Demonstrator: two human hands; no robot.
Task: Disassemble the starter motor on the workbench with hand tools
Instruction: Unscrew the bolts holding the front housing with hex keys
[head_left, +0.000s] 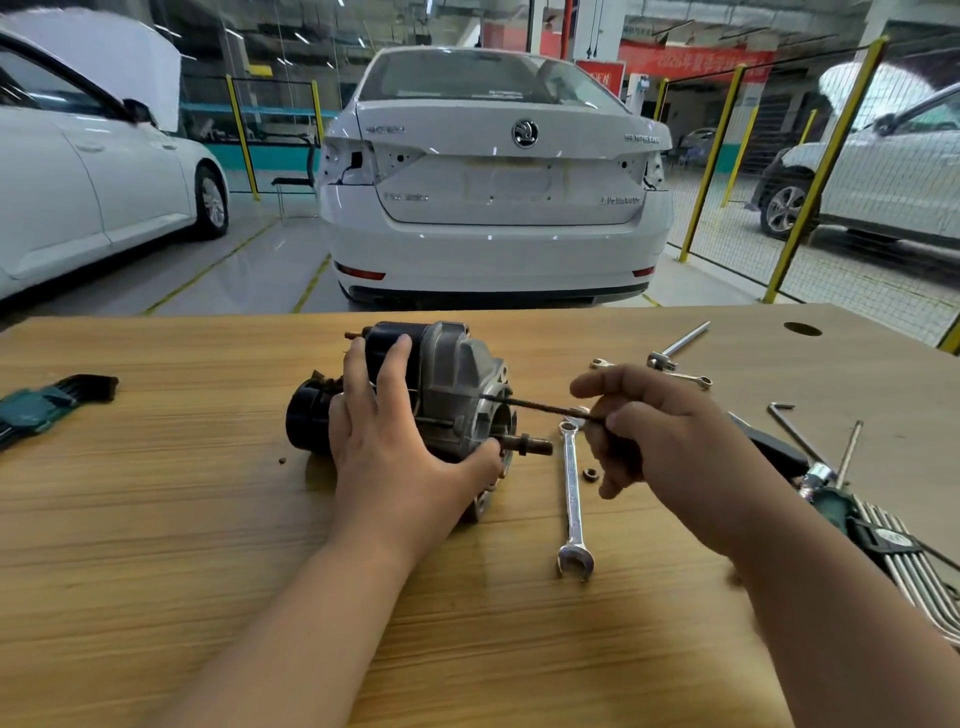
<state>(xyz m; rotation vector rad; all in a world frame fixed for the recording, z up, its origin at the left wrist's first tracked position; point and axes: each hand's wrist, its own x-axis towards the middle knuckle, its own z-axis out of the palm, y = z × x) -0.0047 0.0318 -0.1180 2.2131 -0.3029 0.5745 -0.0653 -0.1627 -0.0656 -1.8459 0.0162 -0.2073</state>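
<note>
The starter motor (452, 374) lies on its side near the middle of the wooden workbench (208, 519), its black rear end to the left and its grey housing to the right. A stubby shaft (530, 445) sticks out of the housing's open mouth.

The person's left hand (389, 447) is laid over the top of the motor. Its fingers are spread across the black body and curled down over it, and the thumb is hooked round the front by the shaft, so the motor is gripped and held steady.

The right hand (670, 431) is off to the right, pinching a long thin bolt (535, 408) between thumb and forefinger, the other fingers loosely curled beneath. The bolt runs level toward the housing. Its far tip seems to meet the flange, though I can't quite tell whether it is seated in a hole.

A combination wrench (571, 493) lies flat on the bench just right of the motor, below the bolt, with a small nut (588, 474) beside it. A white car (493, 171) stands beyond the bench.
</note>
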